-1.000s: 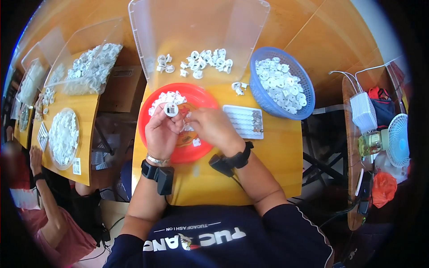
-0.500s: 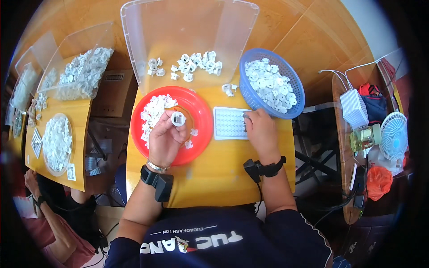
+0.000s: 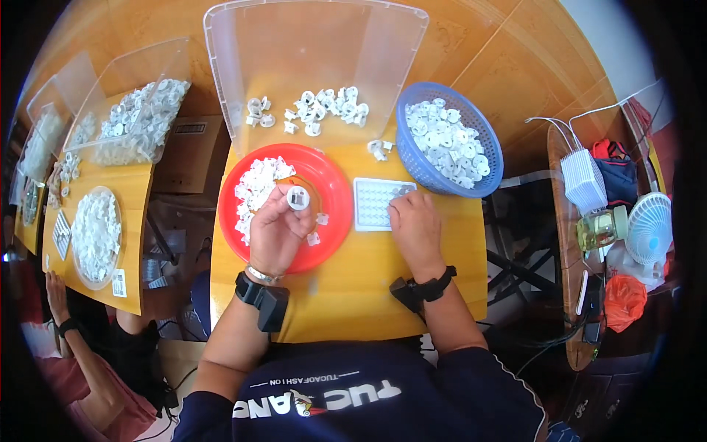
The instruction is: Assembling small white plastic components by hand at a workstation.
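Observation:
My left hand [image 3: 278, 232] is closed on a round white plastic part [image 3: 298, 197], held above the red plate [image 3: 335, 221]; the part has a small dark and metallic patch in its middle. White square plastic pieces [image 3: 258, 184] are heaped on the plate's left side, and a few lie apart at its right. My right hand [image 3: 417, 228] has its fingers drawn together at the right side of a white tray [image 3: 372, 226] with rows of small pockets. Whatever those fingertips pinch, if anything, is hidden. Small grey pieces [image 3: 403, 190] lie at the tray's upper right.
A blue basket [image 3: 486, 188] full of round white parts stands beyond my right hand. At the back, a clear plastic bin [image 3: 313, 51] lies on its side with loose white parts. To the left, a person's hand [image 3: 56, 295] is beside another table; a fan [image 3: 649, 228] stands far right.
My right hand has shifted left over the tray's right part, uncovering the grey pieces at its corner. My left hand keeps the round part in nearly the same place.

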`<state>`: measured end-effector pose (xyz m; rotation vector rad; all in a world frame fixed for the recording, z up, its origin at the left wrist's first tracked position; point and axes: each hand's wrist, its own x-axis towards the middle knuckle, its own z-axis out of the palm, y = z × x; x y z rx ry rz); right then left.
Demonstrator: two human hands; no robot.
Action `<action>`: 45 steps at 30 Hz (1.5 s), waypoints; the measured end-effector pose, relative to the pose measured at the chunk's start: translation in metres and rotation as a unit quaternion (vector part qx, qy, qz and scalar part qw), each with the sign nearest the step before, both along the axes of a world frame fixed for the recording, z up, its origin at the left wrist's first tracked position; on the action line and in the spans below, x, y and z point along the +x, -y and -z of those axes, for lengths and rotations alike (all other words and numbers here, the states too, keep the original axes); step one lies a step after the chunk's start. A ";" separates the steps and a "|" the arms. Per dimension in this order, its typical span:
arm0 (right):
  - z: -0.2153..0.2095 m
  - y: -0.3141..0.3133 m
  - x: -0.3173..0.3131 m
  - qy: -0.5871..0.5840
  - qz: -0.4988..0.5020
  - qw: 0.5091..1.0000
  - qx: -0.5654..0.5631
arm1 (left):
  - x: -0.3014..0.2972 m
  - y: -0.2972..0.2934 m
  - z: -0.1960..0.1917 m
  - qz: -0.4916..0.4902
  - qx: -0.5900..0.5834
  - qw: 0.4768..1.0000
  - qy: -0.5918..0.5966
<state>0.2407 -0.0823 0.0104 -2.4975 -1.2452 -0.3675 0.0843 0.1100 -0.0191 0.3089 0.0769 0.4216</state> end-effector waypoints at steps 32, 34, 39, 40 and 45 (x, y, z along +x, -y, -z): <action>-0.015 -0.064 -0.033 -0.589 -0.149 0.721 0.333 | 0.007 0.014 -0.003 0.065 0.041 0.997 -0.003; -0.019 -0.062 -0.035 -0.562 -0.147 0.743 0.332 | 0.008 0.016 -0.006 0.055 0.048 0.997 -0.018; -0.027 -0.061 -0.040 -0.392 -0.185 0.867 0.244 | 0.008 0.016 -0.004 0.049 0.087 0.993 -0.066; -0.028 -0.061 -0.041 -0.393 -0.184 0.867 0.245 | 0.007 0.016 -0.002 0.051 0.110 0.989 -0.083; -0.035 -0.059 -0.041 -0.304 -0.194 0.909 0.207 | 0.008 0.022 -0.009 0.034 0.186 0.970 -0.152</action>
